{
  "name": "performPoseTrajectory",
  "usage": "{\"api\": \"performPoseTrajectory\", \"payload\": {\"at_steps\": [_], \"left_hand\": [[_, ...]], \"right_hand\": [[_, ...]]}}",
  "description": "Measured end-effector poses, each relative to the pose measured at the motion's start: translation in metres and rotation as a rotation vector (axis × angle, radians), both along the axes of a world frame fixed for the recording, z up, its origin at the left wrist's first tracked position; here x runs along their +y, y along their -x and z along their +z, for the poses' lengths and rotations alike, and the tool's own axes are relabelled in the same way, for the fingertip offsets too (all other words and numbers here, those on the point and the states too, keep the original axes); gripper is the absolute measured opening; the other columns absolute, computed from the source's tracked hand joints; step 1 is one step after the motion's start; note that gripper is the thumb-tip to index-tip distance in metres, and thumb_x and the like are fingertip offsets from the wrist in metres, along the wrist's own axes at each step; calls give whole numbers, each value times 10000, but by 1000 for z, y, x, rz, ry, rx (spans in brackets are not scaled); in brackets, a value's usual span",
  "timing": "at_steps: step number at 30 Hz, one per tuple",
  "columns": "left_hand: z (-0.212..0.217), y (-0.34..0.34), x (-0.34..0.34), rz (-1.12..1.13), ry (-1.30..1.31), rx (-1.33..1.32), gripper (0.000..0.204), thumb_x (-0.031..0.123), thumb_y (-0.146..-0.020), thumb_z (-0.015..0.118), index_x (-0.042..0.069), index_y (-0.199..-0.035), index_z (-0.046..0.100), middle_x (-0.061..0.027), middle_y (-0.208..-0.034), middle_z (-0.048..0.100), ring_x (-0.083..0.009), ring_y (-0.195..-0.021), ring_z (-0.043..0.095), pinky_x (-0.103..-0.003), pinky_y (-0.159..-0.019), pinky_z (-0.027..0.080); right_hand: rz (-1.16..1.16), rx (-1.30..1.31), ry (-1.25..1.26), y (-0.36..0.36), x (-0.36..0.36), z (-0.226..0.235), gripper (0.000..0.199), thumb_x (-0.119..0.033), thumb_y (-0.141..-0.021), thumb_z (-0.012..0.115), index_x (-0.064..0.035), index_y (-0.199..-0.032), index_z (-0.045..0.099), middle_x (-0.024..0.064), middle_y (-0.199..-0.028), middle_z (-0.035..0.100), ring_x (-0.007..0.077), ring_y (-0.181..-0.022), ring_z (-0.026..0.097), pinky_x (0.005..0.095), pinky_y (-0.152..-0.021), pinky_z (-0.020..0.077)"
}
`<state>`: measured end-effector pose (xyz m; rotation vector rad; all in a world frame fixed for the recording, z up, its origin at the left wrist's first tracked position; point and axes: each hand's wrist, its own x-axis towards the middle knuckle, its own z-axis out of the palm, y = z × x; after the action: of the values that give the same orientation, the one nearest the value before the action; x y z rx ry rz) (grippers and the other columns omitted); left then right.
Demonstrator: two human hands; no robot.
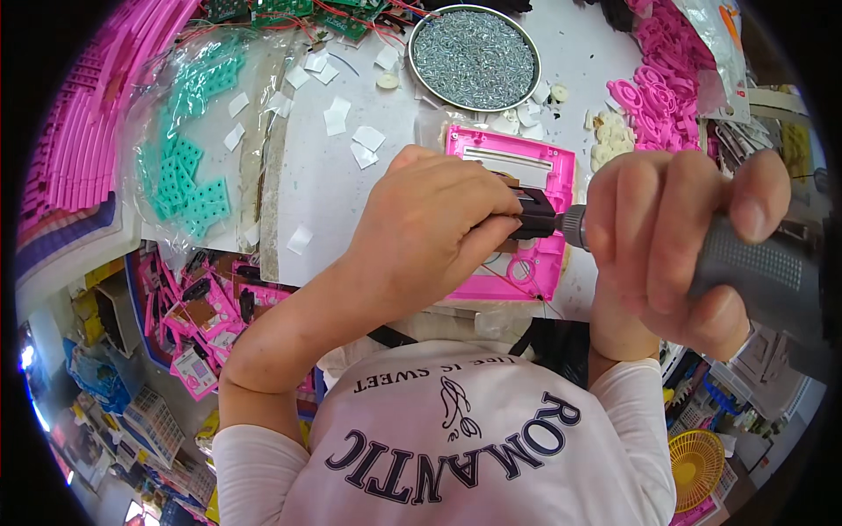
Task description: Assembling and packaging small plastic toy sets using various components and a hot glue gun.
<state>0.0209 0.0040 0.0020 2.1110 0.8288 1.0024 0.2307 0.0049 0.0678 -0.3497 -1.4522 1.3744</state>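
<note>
A pink plastic housing point(561, 175) with a slot and round openings lies on the white table in front of me. My left hand point(434, 223) reaches over it, fingers closed on a small black plastic part point(533, 213). My right hand point(671, 232) is wrapped round a grey electric screwdriver point(759, 267), held sideways. Its tip points left and meets the end of the black part, or comes very close to it. Thin wires show at the housing's near edge. My left fingers hide much of the housing's left side.
A round metal dish point(414, 66) of small screws stands beyond the housing. White paper squares point(337, 116) lie left of it. Further left are teal pieces point(180, 175) in a clear bag and stacked pink strips point(79, 131). Pink parts point(658, 101) are heaped at the back right.
</note>
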Motion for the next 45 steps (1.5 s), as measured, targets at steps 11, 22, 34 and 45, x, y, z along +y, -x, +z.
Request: {"api": "performPoseTrajectory", "payload": {"at_steps": [11,22,34,45], "left_hand": [[-8,9,46,-121,131,145,181,151,-776,756,34,-890,679,-93,-860,680,-281,-839,638,-381,-798,477],[0,-8,46,-175,183,427,150,162,-766,750,39,-834,699,-102,-807,675,-292,-819,637,-396,-756,478],[17,-21,48,-187,151,688,148,193,-788,699,53,-776,654,-86,-789,665,-293,-806,653,-418,-797,417],[9,5,21,-1,74,279,304,188,-752,814,68,-967,635,-88,-935,642,-279,-882,607,-398,-843,395]], "right_hand": [[-46,-81,19,-26,-1,-1,394,-296,-892,703,-221,-1219,498,-82,-755,577,80,-643,471,278,-640,430],[-33,-72,-37,-48,-1,-15,420,-323,-923,679,-226,-1281,483,-79,-785,579,76,-656,471,280,-665,430],[-2,-65,-42,-49,0,-16,428,-315,-943,661,-215,-1313,470,-69,-800,577,71,-654,477,257,-614,398],[-53,-73,-72,-52,-2,-21,453,-319,-933,658,-208,-1329,469,-54,-824,575,89,-665,466,279,-631,402]]}}
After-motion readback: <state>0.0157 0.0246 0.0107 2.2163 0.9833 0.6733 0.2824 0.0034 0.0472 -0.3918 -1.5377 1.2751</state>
